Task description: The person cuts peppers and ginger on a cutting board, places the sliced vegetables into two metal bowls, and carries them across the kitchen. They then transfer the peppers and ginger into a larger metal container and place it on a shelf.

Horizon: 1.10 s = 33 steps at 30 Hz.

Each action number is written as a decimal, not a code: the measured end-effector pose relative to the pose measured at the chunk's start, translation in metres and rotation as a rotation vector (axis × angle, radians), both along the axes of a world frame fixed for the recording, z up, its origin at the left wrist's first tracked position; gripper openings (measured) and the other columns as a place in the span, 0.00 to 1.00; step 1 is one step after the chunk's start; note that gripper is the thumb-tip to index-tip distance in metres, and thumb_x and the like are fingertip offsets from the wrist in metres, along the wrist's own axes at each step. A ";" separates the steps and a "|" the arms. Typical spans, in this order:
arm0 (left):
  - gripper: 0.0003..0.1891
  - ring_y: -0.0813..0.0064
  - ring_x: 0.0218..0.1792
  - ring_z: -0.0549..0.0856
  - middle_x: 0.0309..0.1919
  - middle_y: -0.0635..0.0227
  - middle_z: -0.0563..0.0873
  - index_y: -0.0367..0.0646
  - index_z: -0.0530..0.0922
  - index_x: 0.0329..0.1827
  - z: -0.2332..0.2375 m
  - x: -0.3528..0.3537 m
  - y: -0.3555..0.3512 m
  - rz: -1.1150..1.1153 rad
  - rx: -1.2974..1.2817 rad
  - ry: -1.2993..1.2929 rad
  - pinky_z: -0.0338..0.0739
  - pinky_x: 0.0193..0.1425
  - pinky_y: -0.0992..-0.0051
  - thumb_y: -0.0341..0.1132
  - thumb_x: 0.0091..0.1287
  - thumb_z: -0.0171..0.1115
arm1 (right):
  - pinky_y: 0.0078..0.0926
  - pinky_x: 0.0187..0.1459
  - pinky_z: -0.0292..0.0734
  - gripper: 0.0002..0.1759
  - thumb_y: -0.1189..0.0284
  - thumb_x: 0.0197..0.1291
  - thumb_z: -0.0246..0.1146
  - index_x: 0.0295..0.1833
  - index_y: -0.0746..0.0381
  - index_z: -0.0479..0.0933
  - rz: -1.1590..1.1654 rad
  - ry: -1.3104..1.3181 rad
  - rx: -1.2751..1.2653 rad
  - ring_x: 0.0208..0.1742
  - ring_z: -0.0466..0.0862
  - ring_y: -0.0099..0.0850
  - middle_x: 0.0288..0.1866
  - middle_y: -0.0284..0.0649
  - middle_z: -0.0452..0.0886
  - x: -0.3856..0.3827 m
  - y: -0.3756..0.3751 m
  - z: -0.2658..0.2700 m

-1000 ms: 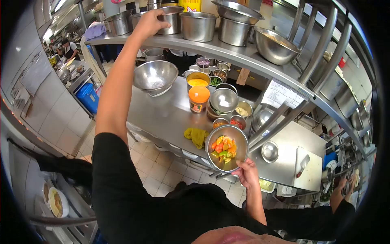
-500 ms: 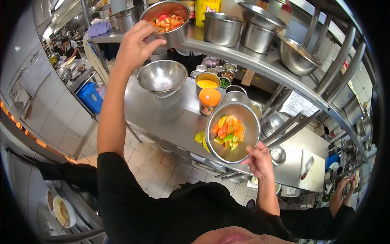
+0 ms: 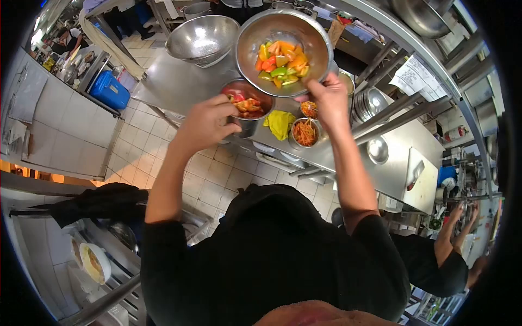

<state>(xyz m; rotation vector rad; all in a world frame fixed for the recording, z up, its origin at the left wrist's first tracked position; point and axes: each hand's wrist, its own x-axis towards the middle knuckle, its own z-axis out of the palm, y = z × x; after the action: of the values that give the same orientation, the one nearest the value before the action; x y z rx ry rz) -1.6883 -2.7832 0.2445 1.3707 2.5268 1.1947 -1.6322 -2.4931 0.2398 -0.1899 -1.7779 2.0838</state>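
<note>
Stainless steel bowl with chopped vegetables inside, orange, red and green chunks, held above the counter at upper centre. Right hand on the bowl's near rim, thumb and fingers pressed together, pinching the edge. Just below and left of it, steel pot with red tomato-like pieces. Bowl's edge overlapping pot's far rim in this view; touching or apart, cannot tell. Left hand closed round the pot's left wall, fingers curled tight on the side. Pot at the counter's near edge; resting or lifted, cannot tell.

Yellow cloth crumpled on the counter just right of the pot, under the held bowl. Two small cups beside the cloth: near cup full of orange shreds, far cup partly hidden by the right hand. Large empty mixing bowl farther back on the counter, left of the held bowl. Small shiny dish further right. White cutting board at the counter's right end, knife lying on it. Paper ticket on the shelf rail, upper right. Blue bin on the tiled floor, left of the counter. Co-worker's arm at lower right, well apart from both hands.
</note>
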 end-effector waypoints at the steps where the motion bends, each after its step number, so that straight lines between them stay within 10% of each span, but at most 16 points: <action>1: 0.17 0.64 0.34 0.81 0.37 0.63 0.81 0.36 0.83 0.41 -0.008 0.000 0.008 -0.002 0.010 0.026 0.76 0.38 0.68 0.31 0.54 0.82 | 0.26 0.35 0.91 0.06 0.81 0.68 0.64 0.46 0.69 0.84 -0.023 0.004 0.037 0.36 0.89 0.25 0.41 0.40 0.90 -0.004 -0.002 -0.011; 7: 0.13 0.54 0.39 0.84 0.39 0.63 0.82 0.43 0.83 0.39 -0.026 0.001 0.038 0.054 -0.023 0.073 0.79 0.42 0.59 0.35 0.56 0.78 | 0.28 0.40 0.82 0.03 0.81 0.60 0.67 0.37 0.71 0.81 -0.281 0.089 0.358 0.41 0.88 0.25 0.38 0.42 0.89 -0.012 -0.011 -0.060; 12: 0.13 0.54 0.38 0.84 0.38 0.63 0.82 0.42 0.84 0.39 -0.033 0.000 0.052 0.057 0.013 -0.008 0.79 0.42 0.59 0.32 0.55 0.79 | 0.31 0.46 0.84 0.10 0.84 0.50 0.68 0.29 0.71 0.71 -0.419 0.458 0.793 0.45 0.90 0.42 0.55 0.54 0.89 -0.007 -0.009 -0.058; 16: 0.13 0.55 0.36 0.85 0.39 0.62 0.84 0.40 0.85 0.40 -0.049 -0.002 0.063 -0.004 0.104 0.025 0.79 0.40 0.60 0.32 0.55 0.80 | 0.28 0.40 0.83 0.08 0.83 0.53 0.68 0.31 0.71 0.74 -0.566 0.527 0.862 0.41 0.90 0.33 0.52 0.51 0.90 -0.005 0.005 -0.051; 20: 0.16 0.67 0.32 0.81 0.38 0.65 0.84 0.38 0.84 0.40 -0.063 -0.006 0.072 -0.030 0.151 0.044 0.78 0.36 0.69 0.33 0.55 0.83 | 0.21 0.35 0.77 0.03 0.83 0.60 0.66 0.40 0.69 0.82 -0.538 0.311 0.116 0.34 0.81 0.20 0.43 0.36 0.88 0.006 0.031 -0.077; 25: 0.17 0.67 0.34 0.84 0.39 0.63 0.85 0.36 0.83 0.39 -0.048 -0.004 0.053 -0.031 0.152 0.057 0.80 0.35 0.71 0.32 0.53 0.85 | 0.29 0.50 0.80 0.12 0.80 0.59 0.62 0.49 0.65 0.82 -0.482 0.038 -0.361 0.45 0.83 0.27 0.44 0.32 0.86 0.123 0.081 -0.134; 31: 0.24 0.76 0.30 0.77 0.39 0.64 0.83 0.36 0.81 0.37 0.050 -0.022 -0.044 0.077 0.162 0.121 0.72 0.35 0.76 0.28 0.40 0.89 | 0.19 0.26 0.80 0.05 0.75 0.65 0.63 0.44 0.63 0.77 -0.970 -0.145 -0.633 0.35 0.81 0.24 0.38 0.35 0.81 0.281 0.230 -0.229; 33: 0.23 0.79 0.32 0.75 0.41 0.66 0.81 0.35 0.80 0.38 0.088 -0.025 -0.060 0.162 0.197 0.099 0.71 0.35 0.77 0.29 0.43 0.87 | 0.24 0.37 0.83 0.06 0.72 0.73 0.60 0.44 0.63 0.78 -1.012 -0.079 -0.603 0.36 0.80 0.29 0.37 0.37 0.79 0.260 0.277 -0.231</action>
<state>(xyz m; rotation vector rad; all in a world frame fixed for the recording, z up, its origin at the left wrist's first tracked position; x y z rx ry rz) -1.7136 -2.8428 0.3321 1.3137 2.6955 1.4753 -1.3721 -2.2166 0.0088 -1.0830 -0.7108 1.7169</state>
